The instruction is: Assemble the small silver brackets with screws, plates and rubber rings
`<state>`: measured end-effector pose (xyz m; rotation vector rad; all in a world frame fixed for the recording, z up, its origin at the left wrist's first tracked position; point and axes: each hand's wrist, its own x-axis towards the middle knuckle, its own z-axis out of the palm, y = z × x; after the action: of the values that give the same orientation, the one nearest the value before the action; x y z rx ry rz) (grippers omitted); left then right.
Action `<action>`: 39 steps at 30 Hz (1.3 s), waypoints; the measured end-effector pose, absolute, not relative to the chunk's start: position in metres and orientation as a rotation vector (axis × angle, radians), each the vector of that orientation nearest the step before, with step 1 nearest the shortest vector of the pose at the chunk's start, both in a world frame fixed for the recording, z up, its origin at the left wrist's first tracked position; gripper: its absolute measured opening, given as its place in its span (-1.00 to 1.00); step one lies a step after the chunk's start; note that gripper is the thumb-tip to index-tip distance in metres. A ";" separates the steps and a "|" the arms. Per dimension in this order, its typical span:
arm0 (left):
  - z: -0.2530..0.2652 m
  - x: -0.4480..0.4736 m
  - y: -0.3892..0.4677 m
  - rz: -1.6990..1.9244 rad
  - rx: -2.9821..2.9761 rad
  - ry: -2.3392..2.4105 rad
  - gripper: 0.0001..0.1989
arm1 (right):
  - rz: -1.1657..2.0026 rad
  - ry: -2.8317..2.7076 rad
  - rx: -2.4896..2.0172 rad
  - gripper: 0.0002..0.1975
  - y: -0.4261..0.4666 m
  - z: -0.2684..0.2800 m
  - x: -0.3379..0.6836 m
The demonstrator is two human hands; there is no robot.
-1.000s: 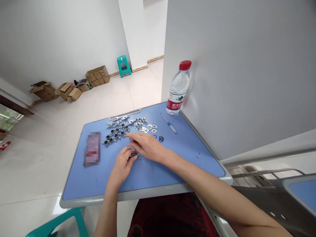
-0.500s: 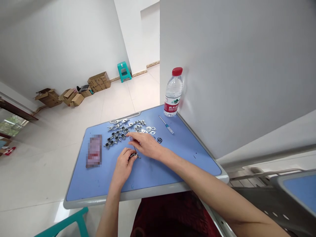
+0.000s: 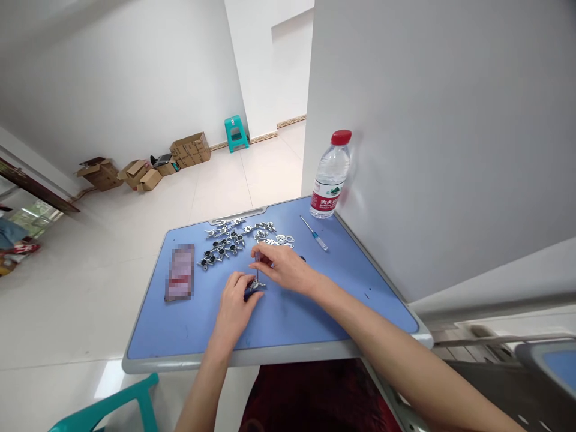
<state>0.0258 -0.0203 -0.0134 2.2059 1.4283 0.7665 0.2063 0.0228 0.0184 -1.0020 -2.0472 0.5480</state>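
Observation:
On the blue desk top point(image 3: 207, 330), my left hand point(image 3: 237, 300) pinches a small metal part point(image 3: 257, 285) with a dark piece beside it. Above it, my right hand point(image 3: 283, 267) grips the clear handle of a screwdriver point(image 3: 257, 264). The screwdriver stands nearly upright, its tip down at the metal part. Beyond my hands lie several metal parts with black round centres point(image 3: 222, 252). Flat silver plates point(image 3: 284, 239) lie behind my right hand, which partly hides black rings point(image 3: 302, 258).
A second screwdriver point(image 3: 314, 233) lies at the right, near a red-capped water bottle point(image 3: 332, 174) by the wall. A blurred-out flat object point(image 3: 180, 273) is at the left. A teal stool point(image 3: 236, 133) and cardboard boxes point(image 3: 190, 150) stand on the floor beyond.
The view has shifted, so the desk sits slightly farther right. The screwdriver has gone from tilted to nearly upright. My right hand now covers most of the black rings.

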 end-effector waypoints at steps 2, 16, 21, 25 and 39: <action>-0.013 0.023 -0.023 0.777 2.166 1.440 -0.65 | 0.543 -2.065 -1.008 -0.94 0.022 0.019 0.207; -0.015 0.015 -0.022 0.743 2.189 1.392 -0.73 | 0.492 -2.123 -0.973 -0.98 0.016 0.020 0.210; -0.013 0.013 -0.017 0.708 2.202 1.343 -0.77 | 0.550 -2.138 -0.925 -0.89 0.013 0.024 0.210; -0.010 0.011 -0.013 0.645 2.193 1.313 -0.78 | 0.640 -2.169 -0.939 -0.84 0.011 0.031 0.213; -0.003 0.017 -0.014 0.506 2.100 1.392 -0.85 | 0.574 -2.310 -1.040 -0.78 0.000 0.042 0.219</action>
<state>0.0169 -0.0135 -0.0026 2.1003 1.3921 0.5059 0.2186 0.0003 0.0418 -1.0404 -2.3105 0.5736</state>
